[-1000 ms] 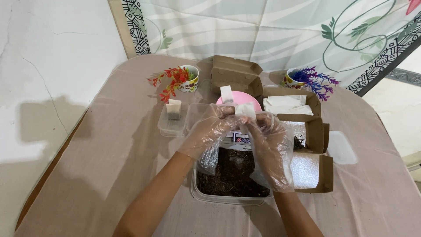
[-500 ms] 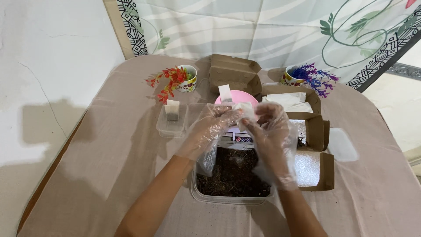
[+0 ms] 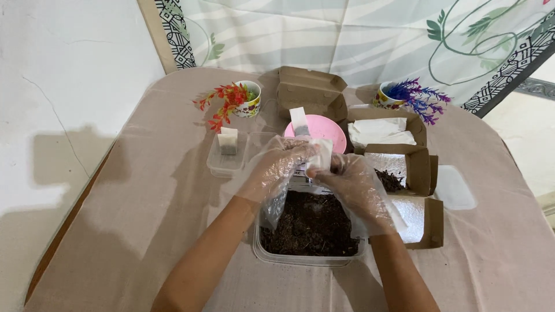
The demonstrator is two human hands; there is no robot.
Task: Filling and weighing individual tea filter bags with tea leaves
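- The left hand (image 3: 276, 167), in a loose clear plastic glove, is curled partly closed, its fingertips pinching the left edge of a small white paper sachet (image 3: 319, 155).
- The right hand (image 3: 355, 188), gloved the same way, is also half closed; its thumb and forefinger meet the lower right side of the same sachet, so both hands grip it between them.
- The sachet is held upright in the air, above the far end of a clear rectangular plastic tub of dark loose tea-like material (image 3: 309, 225), and just in front of a round pink dish (image 3: 326, 126).
- Whether the sachet's top is open or sealed is hard to tell, as the crumpled gloves cover much of it.
- A second white sachet (image 3: 299, 120) stands on the pink dish, beyond the hands.
- A small clear plastic box (image 3: 226, 163) to the left holds another filled sachet (image 3: 228, 141).
- To the right lie open brown cardboard boxes with foil lining (image 3: 413, 216), one holding a little dark material, another holding white papers (image 3: 381, 132).
- All of it rests on a table covered in beige cloth (image 3: 144, 190).
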